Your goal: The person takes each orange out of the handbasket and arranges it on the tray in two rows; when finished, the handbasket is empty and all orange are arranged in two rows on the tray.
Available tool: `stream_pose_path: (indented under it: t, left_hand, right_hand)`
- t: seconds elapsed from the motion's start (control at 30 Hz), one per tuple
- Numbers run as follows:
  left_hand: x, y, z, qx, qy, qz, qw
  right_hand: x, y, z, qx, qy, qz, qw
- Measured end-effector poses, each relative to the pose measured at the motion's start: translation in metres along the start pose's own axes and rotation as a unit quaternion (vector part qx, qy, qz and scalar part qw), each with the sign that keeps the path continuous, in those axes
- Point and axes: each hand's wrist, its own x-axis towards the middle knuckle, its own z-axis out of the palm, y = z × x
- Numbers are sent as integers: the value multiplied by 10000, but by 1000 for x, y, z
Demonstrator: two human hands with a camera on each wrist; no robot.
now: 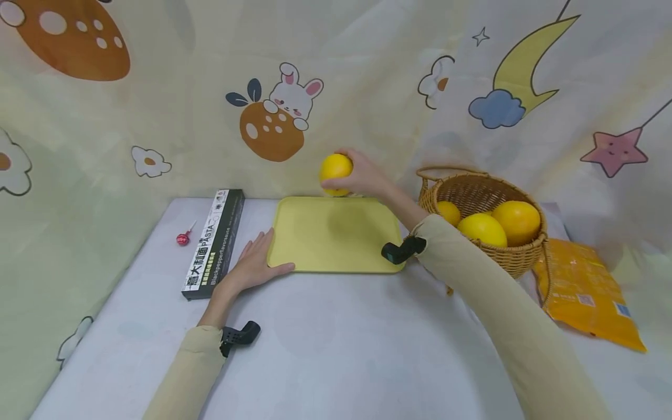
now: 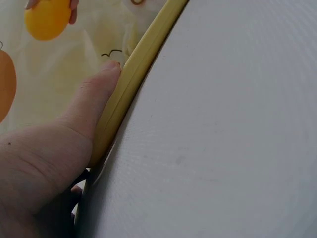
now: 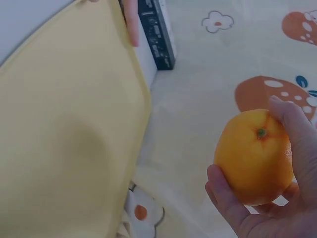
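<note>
My right hand (image 1: pixel 365 174) grips an orange (image 1: pixel 336 170) between thumb and fingers, raised above the back edge of a yellow tray (image 1: pixel 336 236). The green stem end of the fruit shows in the right wrist view, with fingers (image 3: pixel 229 201) curled round its sides. Around the tray's front left corner lies my left hand (image 1: pixel 254 262), its fingers stretched along the left side. In the left wrist view, that hand's thumb (image 2: pixel 94 96) rests along the tray's rim. No fruit lies on the tray; a soft shadow falls across it.
A wicker basket (image 1: pixel 517 259) holding several yellow-orange fruits stands right of the tray, partly behind my right forearm. Beside it lies an orange plastic packet (image 1: pixel 590 291). Left of the tray are a black-and-white pasta box (image 1: pixel 212 245) and a red lollipop (image 1: pixel 183 238). A printed cloth hangs behind.
</note>
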Motion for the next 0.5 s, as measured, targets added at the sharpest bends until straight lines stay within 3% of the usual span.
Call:
stream_pose_path:
  t: [0.37, 0.5]
  left_hand:
    - [0, 0, 2, -60, 46, 99, 9999]
    - [-1, 1, -1, -35, 28, 71, 10000]
  right_hand:
    - [38, 15, 60, -499, -97, -375, 9980]
    - [54, 21, 80, -745, -7, -296, 9968]
